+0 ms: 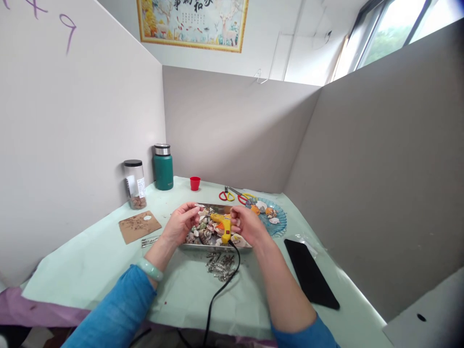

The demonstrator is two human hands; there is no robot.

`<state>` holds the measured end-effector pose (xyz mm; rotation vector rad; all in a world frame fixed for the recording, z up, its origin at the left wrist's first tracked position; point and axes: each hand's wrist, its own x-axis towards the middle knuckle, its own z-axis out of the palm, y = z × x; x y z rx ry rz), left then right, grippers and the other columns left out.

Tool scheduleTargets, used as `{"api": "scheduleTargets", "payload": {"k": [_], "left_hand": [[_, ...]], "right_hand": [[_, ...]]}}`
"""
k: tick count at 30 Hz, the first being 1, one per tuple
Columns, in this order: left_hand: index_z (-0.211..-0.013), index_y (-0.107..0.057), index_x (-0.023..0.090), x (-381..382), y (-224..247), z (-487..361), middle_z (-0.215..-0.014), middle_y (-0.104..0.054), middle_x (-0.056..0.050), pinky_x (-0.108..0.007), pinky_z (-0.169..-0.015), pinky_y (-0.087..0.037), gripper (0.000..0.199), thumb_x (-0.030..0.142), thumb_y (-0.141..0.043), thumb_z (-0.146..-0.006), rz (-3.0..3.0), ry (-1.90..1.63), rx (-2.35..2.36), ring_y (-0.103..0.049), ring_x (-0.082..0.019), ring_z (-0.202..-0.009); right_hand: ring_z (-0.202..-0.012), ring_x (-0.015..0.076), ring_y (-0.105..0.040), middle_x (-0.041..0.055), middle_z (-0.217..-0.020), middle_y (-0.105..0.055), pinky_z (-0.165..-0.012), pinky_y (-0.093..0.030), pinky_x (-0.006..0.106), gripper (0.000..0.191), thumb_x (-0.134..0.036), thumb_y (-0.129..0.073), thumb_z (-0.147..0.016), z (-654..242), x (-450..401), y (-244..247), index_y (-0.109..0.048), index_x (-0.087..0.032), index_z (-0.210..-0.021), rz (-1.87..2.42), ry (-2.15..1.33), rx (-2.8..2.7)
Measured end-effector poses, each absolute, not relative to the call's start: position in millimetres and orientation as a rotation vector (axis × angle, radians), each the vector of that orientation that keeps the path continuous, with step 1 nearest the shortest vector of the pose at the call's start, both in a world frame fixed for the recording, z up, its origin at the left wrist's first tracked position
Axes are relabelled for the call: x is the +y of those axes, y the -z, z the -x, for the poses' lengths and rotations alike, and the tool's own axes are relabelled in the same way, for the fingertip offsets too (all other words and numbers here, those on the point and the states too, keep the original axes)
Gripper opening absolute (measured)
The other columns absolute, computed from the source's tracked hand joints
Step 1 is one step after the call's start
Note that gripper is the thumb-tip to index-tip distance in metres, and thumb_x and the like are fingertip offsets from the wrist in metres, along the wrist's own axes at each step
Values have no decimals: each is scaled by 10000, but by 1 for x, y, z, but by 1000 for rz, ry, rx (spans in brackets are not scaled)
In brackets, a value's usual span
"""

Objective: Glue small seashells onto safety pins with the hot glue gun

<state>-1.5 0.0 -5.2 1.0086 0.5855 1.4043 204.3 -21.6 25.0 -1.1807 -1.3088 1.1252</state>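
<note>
Over the left part of a metal tray [217,248] of mixed seashells [205,236], my left hand [183,223] is closed in a pinch on a small whitish shell-like piece [199,206]. My right hand [250,225] is at the tray's right side, fingers curled together; what they hold, if anything, is too small to make out. Just left of those fingers is a yellow glue gun [226,227], its nozzle toward the left and its handle fully showing. A black cord [217,293] runs from the handle down over the table's front edge. Small metal clips [221,266] lie heaped before the tray.
A blue glass plate [281,224] holds several shells at the right, by scissors [243,197]. A black flat panel [311,274] lies nearer. Leftward are a brown card [139,227], a jar [135,185], a green flask [164,169] and a red cup [195,183]. Partitions enclose the table.
</note>
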Motion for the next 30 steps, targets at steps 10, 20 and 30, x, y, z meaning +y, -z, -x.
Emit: {"api": "scheduleTargets", "payload": {"k": [10,20,30], "left_hand": [[-817,-576,148,0,4,1,-784,-670,-12,-176,-468,-413,259,220,-750,-639,-998,-1393,594,-522,-49,-486],[-820,-572,141,-1,4,2,-771,-666,-7,-173,-468,-410,243,207,-742,-659,-1008,-1384,577,-526,-49,-490],[-823,-573,139,-1,4,1,-769,-665,-2,-174,-477,-415,233,208,-735,-670,-1014,-1381,576,-527,-47,-490]], "right_hand": [[-849,133,-664,45,-826,-674,-792,-536,239,238,82,-537,-634,-190,-22,-20,-542,-135,-734,592,-1743,-746],[-520,101,-649,102,-802,-720,-434,-511,149,136,-201,-695,-748,-176,-22,-9,-603,-100,-754,609,-1651,-849],[-814,183,-691,120,-924,-702,-651,-578,238,231,-135,-697,-709,-174,-33,-14,-640,-84,-927,547,-1749,-1031]]}}
